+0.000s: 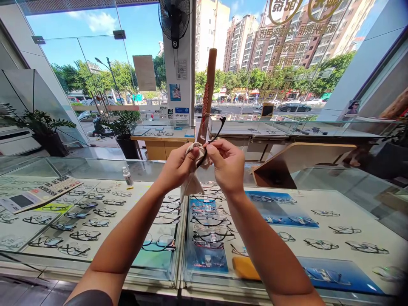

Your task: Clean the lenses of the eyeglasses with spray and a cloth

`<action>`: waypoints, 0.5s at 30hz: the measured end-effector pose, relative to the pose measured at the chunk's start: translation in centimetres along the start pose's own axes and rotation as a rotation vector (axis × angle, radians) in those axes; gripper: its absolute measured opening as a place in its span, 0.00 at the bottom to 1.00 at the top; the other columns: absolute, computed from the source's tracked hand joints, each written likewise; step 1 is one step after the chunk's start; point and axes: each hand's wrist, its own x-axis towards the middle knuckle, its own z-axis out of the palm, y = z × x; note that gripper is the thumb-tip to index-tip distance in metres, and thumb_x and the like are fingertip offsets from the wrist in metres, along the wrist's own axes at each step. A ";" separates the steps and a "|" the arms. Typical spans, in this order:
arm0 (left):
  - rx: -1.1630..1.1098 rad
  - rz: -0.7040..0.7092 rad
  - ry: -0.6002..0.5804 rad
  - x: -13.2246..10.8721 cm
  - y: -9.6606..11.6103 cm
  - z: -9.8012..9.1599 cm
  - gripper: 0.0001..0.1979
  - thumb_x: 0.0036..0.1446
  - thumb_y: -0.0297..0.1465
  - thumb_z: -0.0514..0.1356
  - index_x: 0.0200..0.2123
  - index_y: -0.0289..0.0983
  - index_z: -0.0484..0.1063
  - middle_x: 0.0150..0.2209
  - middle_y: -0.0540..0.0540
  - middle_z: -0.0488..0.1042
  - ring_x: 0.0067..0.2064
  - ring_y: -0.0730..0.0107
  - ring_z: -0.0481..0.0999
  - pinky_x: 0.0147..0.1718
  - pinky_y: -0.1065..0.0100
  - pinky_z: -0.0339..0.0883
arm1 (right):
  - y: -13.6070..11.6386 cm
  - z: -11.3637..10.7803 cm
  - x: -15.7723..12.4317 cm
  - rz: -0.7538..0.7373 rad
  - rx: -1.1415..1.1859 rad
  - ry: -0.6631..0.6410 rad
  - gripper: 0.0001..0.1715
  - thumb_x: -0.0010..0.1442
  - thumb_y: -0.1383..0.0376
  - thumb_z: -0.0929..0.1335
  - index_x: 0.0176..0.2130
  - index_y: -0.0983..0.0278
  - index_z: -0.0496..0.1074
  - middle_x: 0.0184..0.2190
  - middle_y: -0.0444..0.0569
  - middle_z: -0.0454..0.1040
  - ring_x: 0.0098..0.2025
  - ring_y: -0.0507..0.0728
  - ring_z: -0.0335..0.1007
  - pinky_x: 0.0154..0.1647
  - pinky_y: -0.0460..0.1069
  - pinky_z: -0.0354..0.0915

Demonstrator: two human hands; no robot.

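Note:
Both hands are raised close together above the glass display counter. My left hand (179,165) is closed on a pale cloth (192,185), which hangs below the fingers and wraps part of a pair of glasses. The dark-framed glasses (219,126) stick up between the hands, one temple curving up to the right. My right hand (229,165) pinches the glasses near the cloth with thumb and forefinger. The exact grip points are partly hidden by the fingers and the cloth.
Rows of glasses (321,244) lie inside the glass counter (153,174). On its top are a calculator (41,194) and a small white bottle (127,176) at left, and a brown-framed mirror (287,163) at right. A yellow-orange case (245,267) lies near the right forearm.

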 end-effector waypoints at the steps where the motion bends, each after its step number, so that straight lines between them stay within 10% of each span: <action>1: -0.016 -0.004 -0.041 0.1 -0.1 -0.2 0.23 0.75 0.49 0.56 0.34 0.38 0.70 0.30 0.49 0.72 0.31 0.70 0.68 0.33 0.68 0.61 | 0.0 -0.1 0.1 -0.003 -0.002 0.005 0.07 0.60 0.60 0.76 0.33 0.61 0.82 0.32 0.46 0.84 0.32 0.53 0.76 0.39 0.52 0.73; 7: -0.086 -0.069 0.086 0.1 -1.1 1.1 0.21 0.64 0.50 0.70 0.39 0.39 0.71 0.29 0.50 0.77 0.27 0.70 0.76 0.27 0.71 0.67 | 0.2 0.3 0.0 0.056 0.018 0.019 0.07 0.58 0.60 0.76 0.32 0.61 0.81 0.30 0.46 0.84 0.32 0.54 0.77 0.35 0.50 0.73; 15: -0.081 0.133 0.244 -0.1 -1.0 2.1 0.27 0.75 0.50 0.59 0.27 0.39 0.64 0.17 0.53 0.67 0.19 0.76 0.63 0.21 0.70 0.56 | 0.3 0.7 -0.4 0.048 0.011 -0.022 0.07 0.58 0.60 0.75 0.32 0.61 0.80 0.30 0.45 0.83 0.33 0.54 0.77 0.40 0.51 0.74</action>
